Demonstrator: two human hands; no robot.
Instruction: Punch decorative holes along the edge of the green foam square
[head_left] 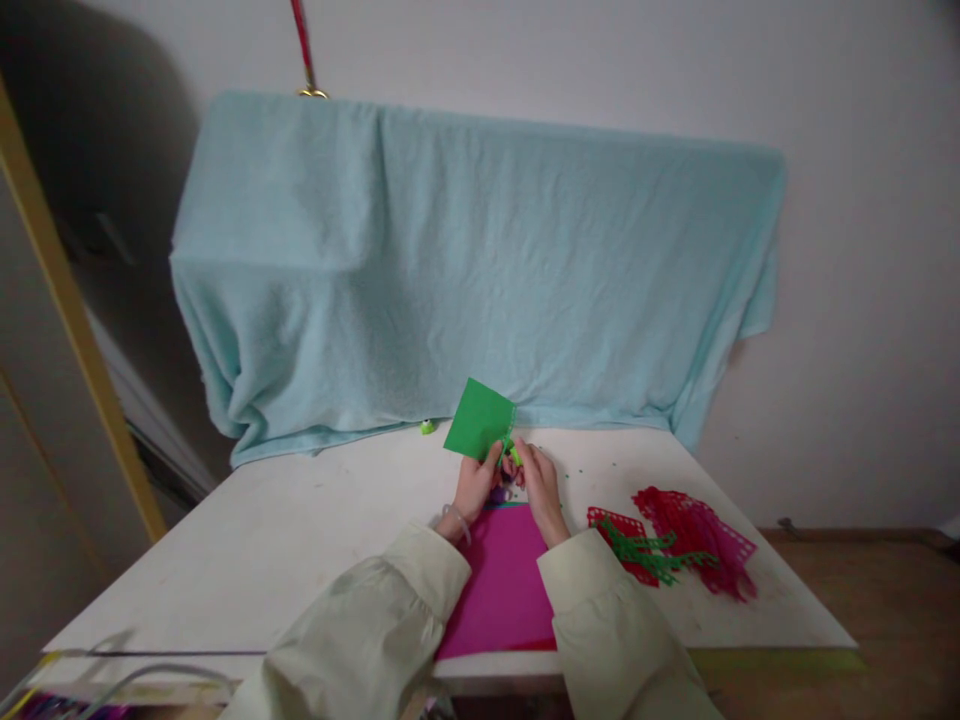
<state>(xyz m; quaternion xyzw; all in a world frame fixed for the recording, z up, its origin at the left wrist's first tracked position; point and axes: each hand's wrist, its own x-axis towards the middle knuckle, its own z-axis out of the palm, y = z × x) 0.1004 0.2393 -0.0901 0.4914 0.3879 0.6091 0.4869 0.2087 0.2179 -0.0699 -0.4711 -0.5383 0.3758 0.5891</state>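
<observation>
My left hand (475,489) pinches the lower edge of a green paper square (478,417) and holds it up above the white table (300,540). My right hand (538,487) is closed around a small green tool (513,452) at the paper's right corner; its shape is too small to tell. Both hands meet over a magenta sheet (502,585) that lies flat on the table between my sleeves.
Red lacy paper cutouts (694,535) and green cut strips (646,553) lie on the table's right side. A light blue towel (465,270) drapes something along the back wall. A small green scrap (427,427) sits near the towel's hem. A wooden post (67,300) stands left.
</observation>
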